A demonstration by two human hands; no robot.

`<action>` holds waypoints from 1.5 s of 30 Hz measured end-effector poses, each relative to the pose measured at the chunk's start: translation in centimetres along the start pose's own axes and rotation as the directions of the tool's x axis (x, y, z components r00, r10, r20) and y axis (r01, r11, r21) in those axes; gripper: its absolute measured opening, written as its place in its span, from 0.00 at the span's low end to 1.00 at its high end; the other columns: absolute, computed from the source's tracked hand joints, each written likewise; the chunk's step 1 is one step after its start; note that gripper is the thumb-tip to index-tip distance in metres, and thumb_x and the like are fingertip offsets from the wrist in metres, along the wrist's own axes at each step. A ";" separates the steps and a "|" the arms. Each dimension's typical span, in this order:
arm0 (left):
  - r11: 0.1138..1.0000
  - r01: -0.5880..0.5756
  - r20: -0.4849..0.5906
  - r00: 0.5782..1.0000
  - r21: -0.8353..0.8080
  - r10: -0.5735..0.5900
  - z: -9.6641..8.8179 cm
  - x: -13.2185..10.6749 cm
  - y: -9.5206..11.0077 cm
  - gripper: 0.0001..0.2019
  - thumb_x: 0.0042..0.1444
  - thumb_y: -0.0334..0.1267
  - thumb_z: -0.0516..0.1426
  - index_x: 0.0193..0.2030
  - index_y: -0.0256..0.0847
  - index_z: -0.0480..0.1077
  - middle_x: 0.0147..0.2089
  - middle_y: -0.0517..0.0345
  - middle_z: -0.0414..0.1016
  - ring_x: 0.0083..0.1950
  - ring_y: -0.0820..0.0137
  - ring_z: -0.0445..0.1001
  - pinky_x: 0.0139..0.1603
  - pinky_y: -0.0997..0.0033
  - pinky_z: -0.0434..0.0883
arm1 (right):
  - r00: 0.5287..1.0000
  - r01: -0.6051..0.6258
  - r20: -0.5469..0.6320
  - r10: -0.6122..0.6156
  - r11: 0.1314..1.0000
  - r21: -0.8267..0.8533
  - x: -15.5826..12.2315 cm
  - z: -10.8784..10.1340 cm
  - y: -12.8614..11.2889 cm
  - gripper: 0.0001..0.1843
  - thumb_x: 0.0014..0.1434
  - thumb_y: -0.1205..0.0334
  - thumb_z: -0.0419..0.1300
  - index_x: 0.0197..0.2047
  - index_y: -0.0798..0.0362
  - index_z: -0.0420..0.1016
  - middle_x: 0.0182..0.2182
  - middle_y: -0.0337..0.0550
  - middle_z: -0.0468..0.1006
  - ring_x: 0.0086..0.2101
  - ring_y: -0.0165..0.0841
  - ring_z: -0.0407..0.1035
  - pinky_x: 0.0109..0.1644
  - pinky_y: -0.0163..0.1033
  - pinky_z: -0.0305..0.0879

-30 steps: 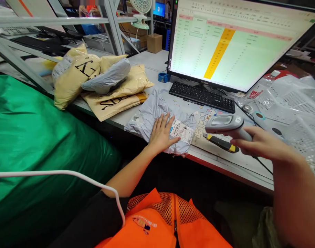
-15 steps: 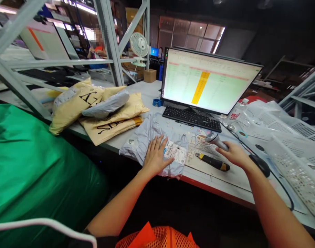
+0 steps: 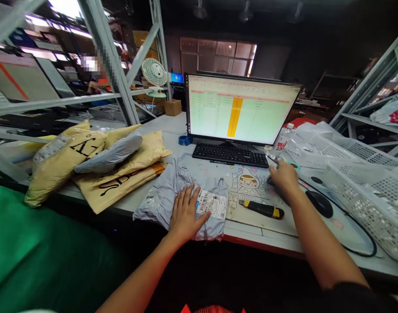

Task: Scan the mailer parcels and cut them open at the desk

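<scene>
My left hand (image 3: 185, 213) lies flat with fingers spread on a grey plastic mailer bag (image 3: 166, 191). Beside its fingertips is the bag's white shipping label (image 3: 213, 203). To the right, my right hand (image 3: 285, 178) is closed around a barcode scanner (image 3: 271, 180), mostly hidden under the hand, close to the keyboard's right end. A yellow-and-black utility knife (image 3: 263, 208) rests on the desk mat between the two hands.
Several cream and grey parcels (image 3: 120, 152) are piled at left, above a green sack (image 3: 38, 248). A monitor (image 3: 212, 108) and keyboard (image 3: 231, 154) stand behind. On the right are a mouse (image 3: 319, 203), a black cable (image 3: 358, 226) and white plastic baskets (image 3: 358, 187).
My right hand has turned over and moved up toward the keyboard's right end with the scanner. My left hand stays on the mailer bag. The view has shifted right.
</scene>
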State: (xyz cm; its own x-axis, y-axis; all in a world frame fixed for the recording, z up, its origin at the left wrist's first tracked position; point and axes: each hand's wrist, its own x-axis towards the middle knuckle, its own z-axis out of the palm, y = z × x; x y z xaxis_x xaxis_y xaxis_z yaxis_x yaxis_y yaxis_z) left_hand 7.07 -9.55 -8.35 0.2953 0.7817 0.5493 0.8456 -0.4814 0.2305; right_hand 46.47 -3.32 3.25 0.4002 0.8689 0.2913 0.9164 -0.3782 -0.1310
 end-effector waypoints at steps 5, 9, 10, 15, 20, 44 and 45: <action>0.999 -0.016 0.047 0.999 -0.038 0.018 -0.4 0.2 -0.3 0.41 0.67 0.57 0.57 0.79 0.39 0.50 0.81 0.41 0.49 0.81 0.47 0.49 0.79 0.40 0.51 | 0.953 0.095 0.281 -0.116 0.992 0.088 3.8 3.8 -5.1 0.30 0.68 0.63 0.58 0.72 0.57 0.65 0.58 0.60 0.77 0.57 0.50 0.72 0.62 0.48 0.67; 0.999 -0.018 0.044 0.999 -0.033 0.020 -0.5 0.2 -0.2 0.41 0.67 0.57 0.56 0.79 0.39 0.49 0.81 0.40 0.49 0.81 0.46 0.49 0.79 0.40 0.52 | 0.943 0.024 0.331 -0.046 0.997 0.072 5.3 6.9 -6.3 0.35 0.68 0.66 0.56 0.76 0.63 0.55 0.59 0.68 0.74 0.58 0.53 0.72 0.62 0.53 0.67; 0.999 -0.018 0.038 0.999 -0.029 0.019 -0.5 0.2 -0.2 0.41 0.67 0.57 0.56 0.79 0.39 0.49 0.80 0.40 0.50 0.81 0.46 0.49 0.78 0.40 0.53 | 0.941 0.011 0.336 -0.034 0.998 0.068 5.6 7.3 -6.4 0.33 0.69 0.67 0.55 0.74 0.63 0.57 0.60 0.69 0.73 0.59 0.54 0.71 0.63 0.53 0.67; 1.000 -0.029 -0.005 1.000 0.006 0.030 -0.1 -0.1 -0.4 0.40 0.67 0.55 0.56 0.79 0.39 0.51 0.80 0.40 0.52 0.80 0.46 0.52 0.77 0.40 0.56 | 0.935 -0.009 0.355 -0.014 0.998 0.064 6.4 7.6 -6.7 0.27 0.68 0.67 0.54 0.68 0.64 0.65 0.60 0.69 0.72 0.60 0.54 0.70 0.63 0.52 0.67; 0.997 -0.050 -0.062 0.997 0.058 0.054 0.7 -0.4 -1.0 0.38 0.67 0.54 0.55 0.79 0.42 0.51 0.79 0.43 0.54 0.79 0.46 0.55 0.75 0.40 0.61 | 0.918 0.004 0.395 -0.035 0.997 0.078 7.5 7.5 -7.5 0.37 0.65 0.65 0.59 0.75 0.56 0.57 0.59 0.65 0.74 0.59 0.52 0.72 0.62 0.53 0.68; 0.976 -0.201 0.341 0.914 -0.088 0.219 -7.6 -1.1 -4.0 0.41 0.49 0.21 0.52 0.71 0.52 0.68 0.76 0.53 0.63 0.68 0.60 0.74 0.69 0.58 0.70 | 0.895 0.073 0.421 -0.149 0.979 0.190 5.8 7.8 -5.6 0.50 0.63 0.63 0.60 0.80 0.68 0.39 0.61 0.68 0.73 0.61 0.49 0.71 0.64 0.46 0.66; 0.968 -0.158 0.309 0.927 -0.193 0.213 -8.8 0.0 -3.9 0.34 0.52 0.24 0.51 0.65 0.48 0.75 0.69 0.53 0.73 0.61 0.60 0.79 0.63 0.62 0.74 | 0.891 0.091 0.419 -0.175 0.973 0.213 5.2 7.3 -5.4 0.50 0.64 0.63 0.60 0.80 0.68 0.40 0.61 0.66 0.74 0.60 0.48 0.72 0.64 0.45 0.66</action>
State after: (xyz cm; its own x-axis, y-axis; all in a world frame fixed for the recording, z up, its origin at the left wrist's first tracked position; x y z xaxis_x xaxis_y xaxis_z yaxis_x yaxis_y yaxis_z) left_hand -0.15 -11.15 -2.21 0.5909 0.7446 0.3104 0.6863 -0.6663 0.2917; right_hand 43.57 5.63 -1.46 0.1952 0.9741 -0.1144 0.9270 -0.2213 -0.3028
